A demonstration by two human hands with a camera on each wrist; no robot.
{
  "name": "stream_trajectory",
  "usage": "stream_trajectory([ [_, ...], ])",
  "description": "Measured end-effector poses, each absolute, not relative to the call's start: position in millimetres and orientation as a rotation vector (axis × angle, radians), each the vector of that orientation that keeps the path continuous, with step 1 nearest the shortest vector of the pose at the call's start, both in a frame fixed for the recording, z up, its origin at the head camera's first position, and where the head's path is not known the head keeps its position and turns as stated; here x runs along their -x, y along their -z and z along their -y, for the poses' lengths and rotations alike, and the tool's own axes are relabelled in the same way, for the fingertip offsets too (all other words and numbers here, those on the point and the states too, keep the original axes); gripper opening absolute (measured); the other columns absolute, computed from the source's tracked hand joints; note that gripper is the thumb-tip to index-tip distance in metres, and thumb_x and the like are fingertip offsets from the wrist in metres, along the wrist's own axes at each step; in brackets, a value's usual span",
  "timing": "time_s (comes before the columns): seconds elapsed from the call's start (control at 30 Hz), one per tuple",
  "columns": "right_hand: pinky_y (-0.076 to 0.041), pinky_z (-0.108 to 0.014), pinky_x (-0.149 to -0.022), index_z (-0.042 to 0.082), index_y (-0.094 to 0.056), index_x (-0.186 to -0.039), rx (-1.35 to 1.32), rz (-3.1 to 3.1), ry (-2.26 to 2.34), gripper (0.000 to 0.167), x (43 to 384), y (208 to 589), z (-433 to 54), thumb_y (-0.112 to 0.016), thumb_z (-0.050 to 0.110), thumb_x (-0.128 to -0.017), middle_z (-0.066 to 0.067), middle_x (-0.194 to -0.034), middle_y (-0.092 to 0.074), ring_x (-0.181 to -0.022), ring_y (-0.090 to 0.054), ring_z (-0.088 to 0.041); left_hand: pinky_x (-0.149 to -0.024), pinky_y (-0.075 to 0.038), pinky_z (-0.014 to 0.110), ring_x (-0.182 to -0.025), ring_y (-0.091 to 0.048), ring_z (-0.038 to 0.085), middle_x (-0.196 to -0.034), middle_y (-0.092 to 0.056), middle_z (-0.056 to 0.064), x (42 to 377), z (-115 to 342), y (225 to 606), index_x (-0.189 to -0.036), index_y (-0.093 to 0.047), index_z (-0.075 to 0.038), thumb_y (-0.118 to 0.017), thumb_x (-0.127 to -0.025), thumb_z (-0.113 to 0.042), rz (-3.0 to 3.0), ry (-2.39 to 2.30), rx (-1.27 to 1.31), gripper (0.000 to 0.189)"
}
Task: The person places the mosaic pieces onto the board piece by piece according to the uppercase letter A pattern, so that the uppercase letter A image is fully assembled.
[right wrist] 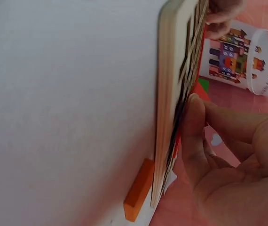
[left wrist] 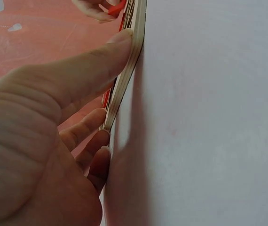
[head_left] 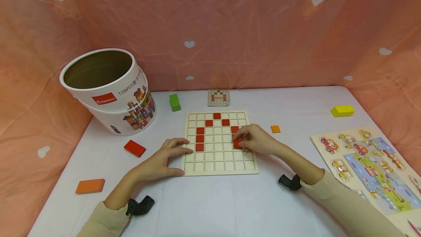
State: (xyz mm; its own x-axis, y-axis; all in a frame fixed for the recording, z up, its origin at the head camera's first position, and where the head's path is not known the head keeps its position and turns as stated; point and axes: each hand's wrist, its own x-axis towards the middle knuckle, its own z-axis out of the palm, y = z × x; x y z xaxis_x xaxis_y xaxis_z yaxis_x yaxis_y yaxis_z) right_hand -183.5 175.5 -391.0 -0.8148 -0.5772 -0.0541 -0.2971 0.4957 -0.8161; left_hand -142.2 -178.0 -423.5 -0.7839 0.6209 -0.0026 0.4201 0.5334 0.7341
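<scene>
A pale wooden grid board (head_left: 219,169) lies flat, with several red square tiles (head_left: 200,138) set in its cells in an arch-like shape. My left hand (head_left: 161,159) is at the board's left side, thumb near the lower corner and fingertips higher up. In the left wrist view those fingertips touch the board's edge (left wrist: 127,77). On the board's right side my right hand (head_left: 259,140) pinches a red square tile (head_left: 237,144) between thumb and fingers, over a cell just below another red tile (head_left: 234,129). The fingers partly cover the held tile.
Behind the board lies a small pattern card (head_left: 218,98). A white bucket (head_left: 98,101) stands at back left. Around lie a green block (head_left: 175,102), red block (head_left: 135,148), orange block (head_left: 90,186), orange tile (head_left: 275,129), yellow block (head_left: 342,111) and, at right, a vehicle puzzle (head_left: 338,151).
</scene>
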Motion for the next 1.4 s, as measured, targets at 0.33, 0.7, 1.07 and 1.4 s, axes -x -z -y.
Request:
stream_trajectory([
  [0.33,-0.044,-0.028,-0.070,0.003,-0.073,-0.102,0.801,-2.597,1.052,0.017,179,393,-172,-0.073,-0.003,-0.085,0.001,-0.090,-0.063,-0.079,-0.052,-0.016,-0.112,-0.024,0.062,-0.141,-0.024,0.032,-0.151,-0.037,0.004,141,177,421,-0.131,-0.064,-0.020,-0.084,-0.080,-0.026,-2.509,-1.095,-0.875,0.056],
  [0.7,-0.046,-0.028,-0.071,0.006,-0.076,-0.103,0.838,-2.711,0.922,0.023,173,390,-171,-0.080,0.003,-0.081,0.004,-0.088,-0.061,-0.080,-0.053,-0.013,-0.111,-0.024,0.063,-0.141,-0.025,0.033,-0.151,-0.038,0.005,141,178,421,-0.132,-0.064,-0.020,-0.083,-0.081,-0.028,-2.518,-1.091,-0.891,0.055],
  [1.07,-0.045,-0.027,-0.071,0.005,-0.075,-0.104,0.885,-2.633,1.042,0.021,172,393,-180,-0.075,0.000,-0.084,0.001,-0.091,-0.063,-0.079,-0.051,-0.013,-0.111,-0.024,0.063,-0.141,-0.025,0.034,-0.151,-0.038,0.006,142,179,422,-0.132,-0.064,-0.019,-0.083,-0.081,-0.028,-2.520,-1.091,-0.889,0.055],
  [1.4,-0.049,-0.033,-0.081,-0.001,-0.071,-0.109,0.682,-2.646,1.292,0.025,188,390,-241,-0.074,-0.001,-0.085,-0.012,-0.104,-0.069,-0.094,-0.056,-0.027,-0.112,-0.024,0.062,-0.141,-0.026,0.033,-0.151,-0.038,0.006,142,177,422,-0.132,-0.064,-0.019,-0.083,-0.081,-0.029,-2.519,-1.084,-0.886,0.055],
])
